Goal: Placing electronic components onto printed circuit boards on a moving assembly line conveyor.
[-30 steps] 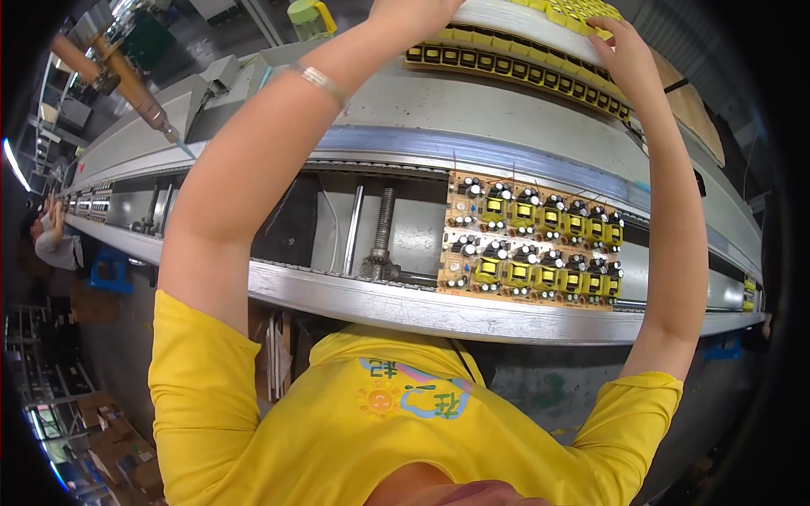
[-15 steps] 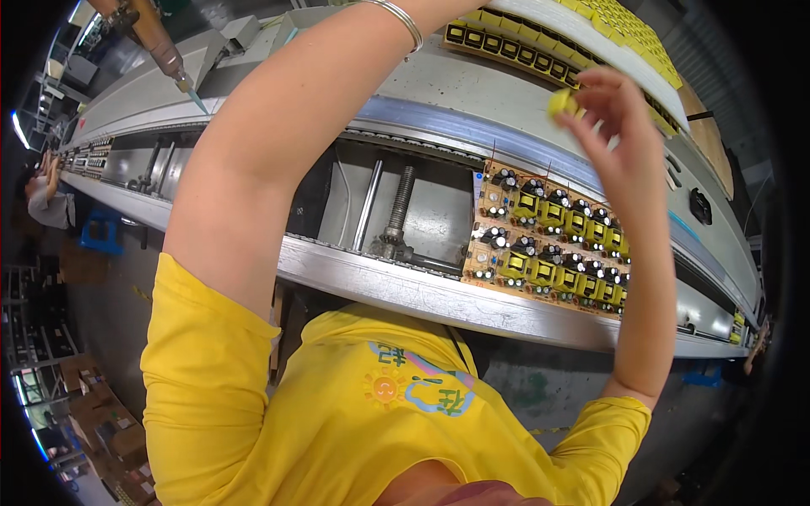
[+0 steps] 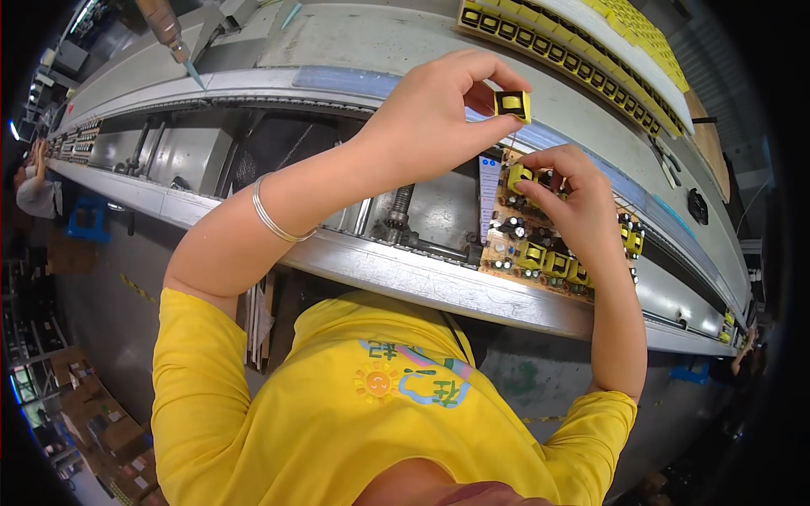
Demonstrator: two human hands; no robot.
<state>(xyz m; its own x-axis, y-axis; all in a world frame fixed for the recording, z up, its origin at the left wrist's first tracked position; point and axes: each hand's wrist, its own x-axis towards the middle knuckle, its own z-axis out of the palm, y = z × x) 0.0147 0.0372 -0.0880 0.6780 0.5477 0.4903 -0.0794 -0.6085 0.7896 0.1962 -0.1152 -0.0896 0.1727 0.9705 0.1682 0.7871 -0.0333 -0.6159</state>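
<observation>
My left hand [image 3: 443, 110] pinches a small yellow-and-black transformer [image 3: 512, 104] between thumb and fingertips, in the air just beyond the circuit board. My right hand [image 3: 574, 190] is closed on another yellow transformer [image 3: 520, 176] at the far left corner of the circuit board panel [image 3: 500, 215]; whether it is fully seated cannot be seen. The panel lies on the conveyor rails, filled with black capacitors and several more yellow transformers [image 3: 531, 255]. My right hand and forearm hide part of it.
Beyond the conveyor rail [image 3: 422, 291], rows of transformers [image 3: 540, 44] stand on the bench at the far right. Pliers [image 3: 668, 165] and a black object [image 3: 699, 205] lie right of them. A hanging tool with a pointed tip [image 3: 173, 42] is at upper left. Another person [image 3: 35, 185] works far left.
My left hand has come back from the transformer rows with a transformer in it. My right hand has brought its transformer down and left to the board. The board appears shifted slightly right.
</observation>
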